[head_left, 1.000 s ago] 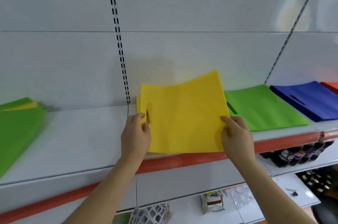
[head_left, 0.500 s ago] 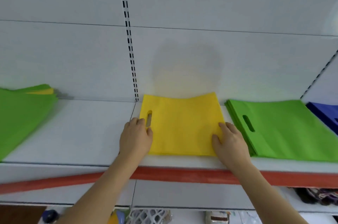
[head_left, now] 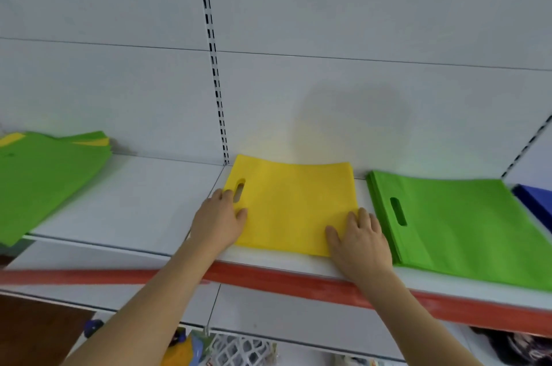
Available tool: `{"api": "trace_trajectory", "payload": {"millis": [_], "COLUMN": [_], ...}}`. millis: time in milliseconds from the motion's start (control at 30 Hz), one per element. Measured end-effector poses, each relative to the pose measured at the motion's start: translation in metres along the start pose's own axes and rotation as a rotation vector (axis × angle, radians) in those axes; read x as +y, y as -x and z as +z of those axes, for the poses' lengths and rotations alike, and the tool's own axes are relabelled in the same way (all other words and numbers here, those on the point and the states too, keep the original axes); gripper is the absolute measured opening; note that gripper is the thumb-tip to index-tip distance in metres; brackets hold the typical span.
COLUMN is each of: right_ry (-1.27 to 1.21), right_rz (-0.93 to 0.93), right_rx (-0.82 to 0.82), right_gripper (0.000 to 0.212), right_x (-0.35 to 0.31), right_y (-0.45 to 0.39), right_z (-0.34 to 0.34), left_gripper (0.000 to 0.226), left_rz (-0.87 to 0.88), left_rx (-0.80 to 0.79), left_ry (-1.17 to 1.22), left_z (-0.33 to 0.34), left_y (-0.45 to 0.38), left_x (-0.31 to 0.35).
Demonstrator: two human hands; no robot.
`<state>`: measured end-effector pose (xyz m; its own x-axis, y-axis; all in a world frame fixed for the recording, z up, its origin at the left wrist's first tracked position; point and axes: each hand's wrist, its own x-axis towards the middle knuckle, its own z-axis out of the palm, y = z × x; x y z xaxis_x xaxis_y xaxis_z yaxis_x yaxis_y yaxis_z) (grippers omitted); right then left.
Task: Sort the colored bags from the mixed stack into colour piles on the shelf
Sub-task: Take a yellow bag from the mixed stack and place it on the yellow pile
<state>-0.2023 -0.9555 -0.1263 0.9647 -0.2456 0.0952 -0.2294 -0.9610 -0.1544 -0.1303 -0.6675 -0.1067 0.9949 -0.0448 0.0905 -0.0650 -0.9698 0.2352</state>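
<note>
Yellow flat non-woven bag (head_left: 294,204) with a die-cut slot handle lies flat on the white shelf board (head_left: 143,204), its far edge against the back panel, just right of the slotted black-and-white upright (head_left: 213,67). One second ago it was held tilted above the shelf, far edge lifted and bowed; half a second ago it was down on the board; now it lies the same, fully settled.

Left hand (head_left: 218,219) rests on the bag's left edge beside the slot, fingers fairly straight, thumb on the fabric; it presses rather than pinches. Right hand (head_left: 358,238) lies palm-down over the near right corner, fingers spread and flat. A second ago both hands pinched the bag's edges; that pinch is gone.

Green flat bag pile (head_left: 460,225) sits just right of the yellow bag, close but apart. Dark blue bag pile (head_left: 534,201) shows at the far right edge. Mixed stack (head_left: 44,180), green on top with yellow edges peeking out at the back, lies well apart on the left. Red shelf-front strip (head_left: 298,279) runs under the forearms.
</note>
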Motion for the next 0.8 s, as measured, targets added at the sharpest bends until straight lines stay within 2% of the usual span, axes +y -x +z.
{"api": "trace_trajectory", "payload": {"millis": [100,200,267,500,800], "right_ry": [0.026,0.047,0.033,-0.008,-0.029], "right_rz": [-0.03,-0.111,-0.18,-0.371,-0.414], "right_rx": [0.045,0.096,0.122,0.179,0.149], "right_gripper": [0.078,0.078,0.078,0.081,0.078], "right_x": [-0.004,-0.016,-0.032,-0.136,-0.301], "right_y": [0.001,0.004,0.01,0.035,0.084], "right_z": [-0.006,-0.011,-0.013,-0.016,0.007], "left_gripper": [0.068,0.064,0.064,0.065,0.064], "left_rz": [-0.039,-0.045,-0.05,-0.12,-0.142], "left_rx": [0.09,0.235,0.268,0.294,0.215], "left_ry": [0.0,-0.001,-0.022,-0.068,-0.114], "left_z": [-0.005,-0.012,-0.017,-0.046,-0.09], "left_y": [0.011,0.026,0.036,0.062,0.089], "left_x": [-0.003,-0.012,-0.025,-0.108,-0.249]}}
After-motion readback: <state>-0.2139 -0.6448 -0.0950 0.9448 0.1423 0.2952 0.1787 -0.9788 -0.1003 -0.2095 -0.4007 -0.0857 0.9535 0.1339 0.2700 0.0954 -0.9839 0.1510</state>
